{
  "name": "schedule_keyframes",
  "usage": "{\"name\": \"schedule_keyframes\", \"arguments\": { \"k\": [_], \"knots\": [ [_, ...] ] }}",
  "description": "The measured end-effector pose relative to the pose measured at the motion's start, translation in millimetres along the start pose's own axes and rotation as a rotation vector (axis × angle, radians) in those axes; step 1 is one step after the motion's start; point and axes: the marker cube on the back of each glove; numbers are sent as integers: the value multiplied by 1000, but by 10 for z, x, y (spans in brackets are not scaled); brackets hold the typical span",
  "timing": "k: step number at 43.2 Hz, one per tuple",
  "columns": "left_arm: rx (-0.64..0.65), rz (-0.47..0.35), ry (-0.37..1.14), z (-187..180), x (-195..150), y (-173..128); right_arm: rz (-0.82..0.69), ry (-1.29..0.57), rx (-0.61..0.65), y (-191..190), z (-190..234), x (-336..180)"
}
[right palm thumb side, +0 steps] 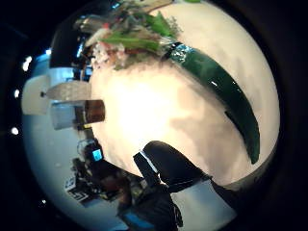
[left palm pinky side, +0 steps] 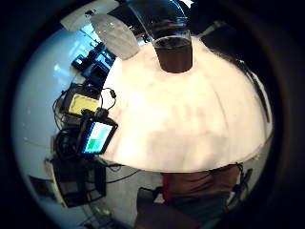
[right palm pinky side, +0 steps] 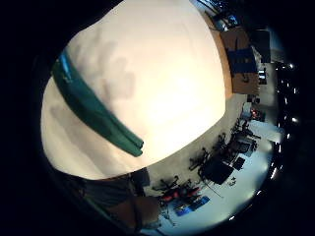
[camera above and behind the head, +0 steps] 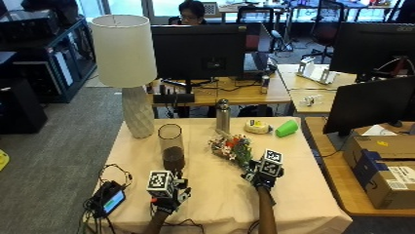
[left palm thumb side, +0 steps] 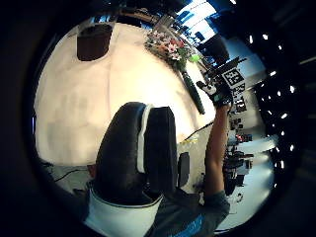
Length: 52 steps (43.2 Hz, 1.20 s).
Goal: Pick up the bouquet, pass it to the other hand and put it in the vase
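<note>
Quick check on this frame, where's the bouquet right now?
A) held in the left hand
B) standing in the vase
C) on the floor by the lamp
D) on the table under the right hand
D: the bouquet lies on the table with its stem end under the right hand, apart from the vase; the left hand is nowhere near it.

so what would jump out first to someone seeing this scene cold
Probably the bouquet of pink and white flowers on the cream tablecloth, with the right hand at its dark green wrapped stems. Next, the tall glass vase with dark liquid near the table's middle, just beyond the left hand. Then the big white lamp at the far left corner.
</note>
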Motion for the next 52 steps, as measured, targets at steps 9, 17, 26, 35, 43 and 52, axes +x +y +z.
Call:
{"name": "schedule_keyframes", "arguments": {
  "k": [9, 17, 26, 35, 43, 52],
  "knots": [
    [12, 17, 34, 25, 40, -25, 90, 34, -115, 34, 111, 188],
    [2, 10, 19, -33, 44, 18, 249, 93, -215, 25, 285, 355],
    [6, 1, 10, 5, -21, 6, 296, 113, -196, -38, 377, 435],
    [0, -4, 21, 7, -21, 11, 320, 123, -114, -119, 377, 443],
    [3, 8, 33, 29, 3, 0, 364, 107, -197, -18, 385, 368],
    [3, 0, 44, 39, -7, 1, 395, 214, -51, -27, 314, 369]
  ]
}}
